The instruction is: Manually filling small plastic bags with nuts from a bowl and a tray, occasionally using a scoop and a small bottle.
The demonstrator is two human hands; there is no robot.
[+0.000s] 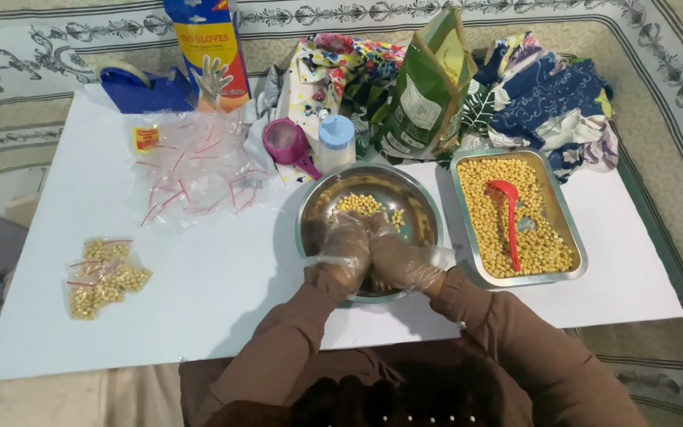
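Note:
Both my hands wear clear plastic gloves and meet over the near side of a round steel bowl (428,207) that holds some yellow chickpeas (360,204). My left hand (343,255) and my right hand (398,259) are curled together, fingers touching. What they hold is hidden between them; it may be a small bag. A rectangular steel tray (577,251) full of chickpeas lies to the right, with a red spoon (509,221) in it.
Filled small bags (103,277) lie at the left on the white table (215,277). Empty zip bags (195,168), a glove box (209,51), a blue tape dispenser (140,85), a pink scoop (288,144), a white bottle (336,141), a green pouch (427,91) and patterned cloth (547,95) stand behind.

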